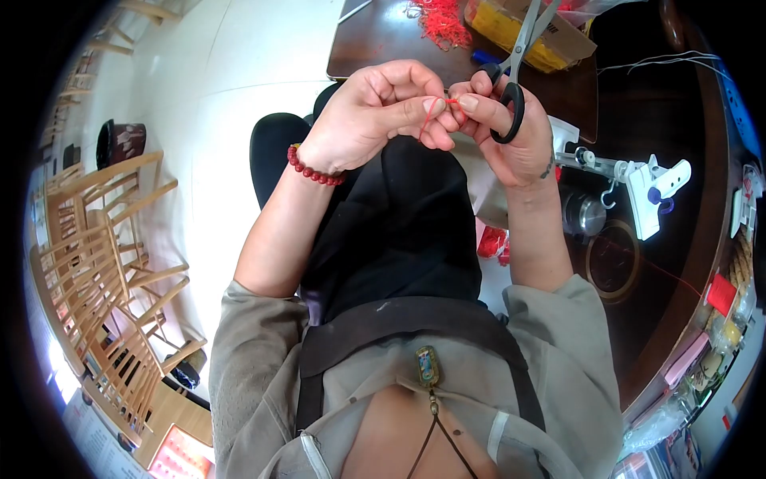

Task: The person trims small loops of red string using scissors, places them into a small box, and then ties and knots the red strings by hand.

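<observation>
My left hand (381,110), with a red bead bracelet (313,171) on its wrist, pinches a thin red cord (431,113) between thumb and fingertips. Close beside it, the thumb and fingers of my right hand (515,144) are closed on the same cord, at a small red knot or piece (452,101). Scissors (523,44) with black handles also rest in my right hand. One handle loop lies over the fingers and the blades point up and away. Both hands are raised above my lap, their fingertips nearly touching. The fingers partly hide the cord.
Past my hands is a dark table (363,48) with a tangle of red cord (443,20) and a yellow-brown box (531,32). To the right are a white clamp (654,191) and a metal-lidded container (586,214). Wooden chairs (96,255) stand at left.
</observation>
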The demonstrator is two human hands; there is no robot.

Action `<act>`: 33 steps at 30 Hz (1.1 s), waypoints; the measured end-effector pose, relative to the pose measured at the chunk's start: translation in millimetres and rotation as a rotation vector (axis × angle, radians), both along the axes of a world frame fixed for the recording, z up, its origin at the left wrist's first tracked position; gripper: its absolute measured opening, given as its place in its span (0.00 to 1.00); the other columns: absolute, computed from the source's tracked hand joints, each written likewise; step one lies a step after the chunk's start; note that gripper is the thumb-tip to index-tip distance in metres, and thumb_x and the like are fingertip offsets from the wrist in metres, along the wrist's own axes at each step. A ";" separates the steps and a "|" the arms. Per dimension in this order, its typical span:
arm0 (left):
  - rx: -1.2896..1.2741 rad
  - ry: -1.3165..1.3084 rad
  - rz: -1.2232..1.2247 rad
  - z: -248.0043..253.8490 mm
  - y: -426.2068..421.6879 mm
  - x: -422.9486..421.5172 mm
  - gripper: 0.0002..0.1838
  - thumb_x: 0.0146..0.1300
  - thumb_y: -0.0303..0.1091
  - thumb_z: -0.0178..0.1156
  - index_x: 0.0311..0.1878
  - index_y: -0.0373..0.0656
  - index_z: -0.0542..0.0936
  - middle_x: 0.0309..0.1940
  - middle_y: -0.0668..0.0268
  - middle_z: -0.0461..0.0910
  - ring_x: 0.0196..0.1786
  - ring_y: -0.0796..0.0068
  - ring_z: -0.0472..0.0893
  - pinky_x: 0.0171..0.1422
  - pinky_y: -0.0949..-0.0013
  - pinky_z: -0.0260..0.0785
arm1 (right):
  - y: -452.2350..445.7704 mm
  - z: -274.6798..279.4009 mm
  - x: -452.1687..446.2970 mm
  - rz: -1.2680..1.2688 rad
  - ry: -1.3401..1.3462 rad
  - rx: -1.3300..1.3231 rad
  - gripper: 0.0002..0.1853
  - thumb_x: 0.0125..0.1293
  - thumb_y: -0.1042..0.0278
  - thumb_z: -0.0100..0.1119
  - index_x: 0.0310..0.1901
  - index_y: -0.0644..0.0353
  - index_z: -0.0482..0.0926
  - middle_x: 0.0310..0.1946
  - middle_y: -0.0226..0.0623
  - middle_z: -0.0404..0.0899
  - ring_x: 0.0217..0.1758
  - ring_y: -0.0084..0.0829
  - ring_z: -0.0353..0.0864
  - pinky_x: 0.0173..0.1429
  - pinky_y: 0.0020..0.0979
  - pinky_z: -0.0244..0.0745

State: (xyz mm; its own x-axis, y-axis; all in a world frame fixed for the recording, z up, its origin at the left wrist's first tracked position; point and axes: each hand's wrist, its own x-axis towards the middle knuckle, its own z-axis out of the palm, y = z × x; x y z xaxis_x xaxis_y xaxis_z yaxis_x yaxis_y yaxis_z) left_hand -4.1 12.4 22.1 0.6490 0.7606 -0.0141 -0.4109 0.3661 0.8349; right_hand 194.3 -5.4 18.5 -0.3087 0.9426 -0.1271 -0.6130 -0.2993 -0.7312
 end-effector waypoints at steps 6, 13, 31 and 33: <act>-0.004 -0.030 -0.016 -0.1 -0.8 -1.3 0.07 0.70 0.25 0.51 0.46 0.33 0.75 0.37 0.55 0.83 0.36 0.70 0.85 0.43 0.73 0.80 | -1.9 2.4 0.5 0.009 0.034 -0.006 0.07 0.58 0.79 0.64 0.35 0.61 0.75 0.35 0.40 0.81 0.35 0.31 0.82 0.44 0.32 0.80; 0.018 0.109 0.034 7.5 -0.9 -3.4 0.08 0.70 0.25 0.51 0.45 0.31 0.77 0.37 0.55 0.83 0.35 0.70 0.85 0.43 0.71 0.80 | -3.9 2.4 -2.0 -0.078 -0.071 0.036 0.07 0.58 0.80 0.65 0.34 0.62 0.75 0.35 0.41 0.82 0.35 0.29 0.83 0.42 0.29 0.81; 0.114 0.284 0.031 15.1 -0.8 1.1 0.06 0.68 0.23 0.51 0.39 0.33 0.78 0.33 0.56 0.84 0.32 0.71 0.85 0.38 0.74 0.79 | -4.2 5.4 -0.6 -0.104 -0.222 0.125 0.07 0.57 0.81 0.64 0.35 0.64 0.75 0.34 0.40 0.82 0.35 0.27 0.82 0.44 0.27 0.80; 0.128 0.303 0.024 16.0 -0.5 0.2 0.06 0.68 0.23 0.51 0.38 0.33 0.77 0.33 0.57 0.84 0.32 0.72 0.85 0.38 0.74 0.79 | -4.5 6.0 0.5 -0.099 -0.246 0.137 0.07 0.58 0.81 0.64 0.35 0.64 0.75 0.33 0.40 0.81 0.35 0.27 0.82 0.44 0.27 0.80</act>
